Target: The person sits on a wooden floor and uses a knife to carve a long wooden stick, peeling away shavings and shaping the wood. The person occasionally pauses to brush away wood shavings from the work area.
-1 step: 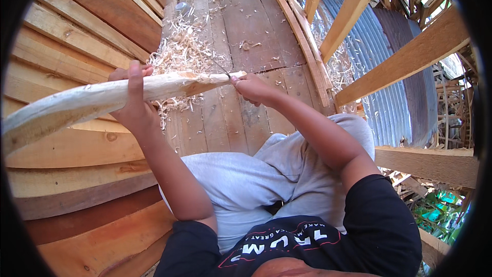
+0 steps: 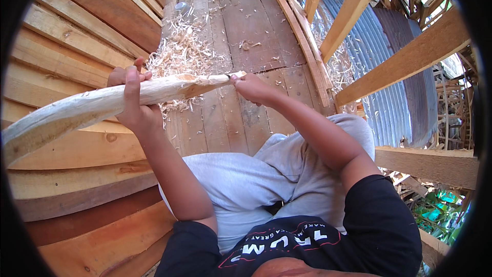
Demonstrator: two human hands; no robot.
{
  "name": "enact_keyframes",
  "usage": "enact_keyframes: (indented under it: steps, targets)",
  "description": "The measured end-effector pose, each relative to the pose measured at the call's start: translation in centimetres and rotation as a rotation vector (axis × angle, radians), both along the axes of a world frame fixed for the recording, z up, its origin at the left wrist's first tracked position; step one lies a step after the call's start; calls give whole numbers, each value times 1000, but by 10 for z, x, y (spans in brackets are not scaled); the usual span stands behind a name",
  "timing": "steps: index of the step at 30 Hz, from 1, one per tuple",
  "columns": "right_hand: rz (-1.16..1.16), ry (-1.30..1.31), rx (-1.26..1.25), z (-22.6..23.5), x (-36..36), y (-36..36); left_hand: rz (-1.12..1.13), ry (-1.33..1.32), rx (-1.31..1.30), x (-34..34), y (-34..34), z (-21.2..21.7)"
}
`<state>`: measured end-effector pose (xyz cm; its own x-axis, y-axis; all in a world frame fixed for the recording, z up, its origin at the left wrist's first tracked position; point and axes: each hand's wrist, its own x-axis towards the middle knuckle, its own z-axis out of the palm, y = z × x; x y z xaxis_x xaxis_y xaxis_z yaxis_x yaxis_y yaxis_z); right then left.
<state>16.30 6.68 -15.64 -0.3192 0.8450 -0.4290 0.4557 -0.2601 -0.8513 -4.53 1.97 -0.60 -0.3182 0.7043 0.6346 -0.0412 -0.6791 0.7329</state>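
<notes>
A long pale wooden pole [image 2: 87,107], stripped of bark, runs from the left edge to the middle. My left hand [image 2: 132,100] grips it around its middle, thumb over the top. My right hand [image 2: 253,88] is closed at the pole's right end, holding a small dark knife blade [image 2: 227,76] against the cut tip. Curled wood shavings [image 2: 184,51] lie heaped on the plank floor [image 2: 246,31] just beyond the pole. My knees in grey trousers [image 2: 266,174] sit below both forearms.
Curved stacked boards [image 2: 66,46] rise along the left. Slanting timber beams [image 2: 410,56] cross the right side above a corrugated metal sheet [image 2: 389,92]. A curved wooden rail [image 2: 302,36] edges the floor, with more shavings beside it.
</notes>
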Motion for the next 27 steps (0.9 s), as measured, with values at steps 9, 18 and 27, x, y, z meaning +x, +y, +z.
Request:
enact_keyframes:
  steps: [9,18,27]
  targets:
    - [-36,-139,272,9,-25,-2,-133,-281,-66,2,-5,-1]
    - [-11,-304,316,2,-1,1,-69,-316,-98,12,-5,-5]
    - [-39,-319,255,-73,22,25,-41,-329,-109,36,-6,2]
